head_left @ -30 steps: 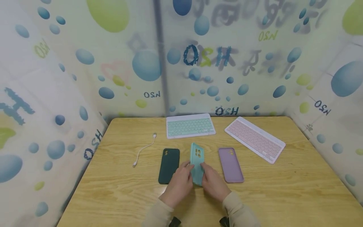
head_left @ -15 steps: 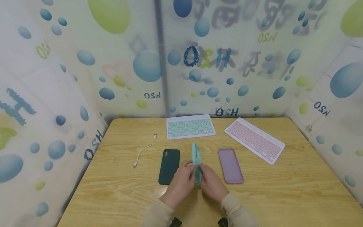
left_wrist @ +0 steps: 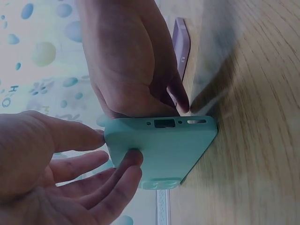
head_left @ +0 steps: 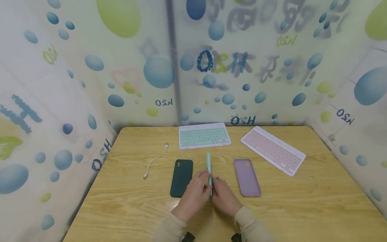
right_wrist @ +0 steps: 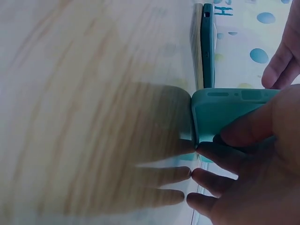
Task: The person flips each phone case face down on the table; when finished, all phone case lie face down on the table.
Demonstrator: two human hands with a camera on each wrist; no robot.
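Note:
A mint-green phone case (head_left: 208, 161) stands on its long edge on the table, so only a thin strip shows in the head view. My left hand (head_left: 195, 193) holds it from the left; in the left wrist view, the thumb is at the upper edge and a fingertip touches the case's back (left_wrist: 161, 161). From the other side, my right hand (head_left: 225, 196) holds it. The right wrist view shows that thumb against the hollow inner side (right_wrist: 211, 112), with fingers near the bottom edge. A dark green phone case (head_left: 182, 174) lies left, a purple one (head_left: 247, 178) right.
At the back are a white keyboard with mint keys (head_left: 205, 136) and a slanted white keyboard with pink keys (head_left: 273, 151). A short white cable (head_left: 155, 158) lies to the left. Patterned curtain walls (head_left: 193, 94) enclose the wooden table (head_left: 121, 208) at the back and sides.
The mint-green case has turned from showing its broad back to standing edge-on. Both hands have turned with it and stay close together. The other cases, keyboards and cable lie as before.

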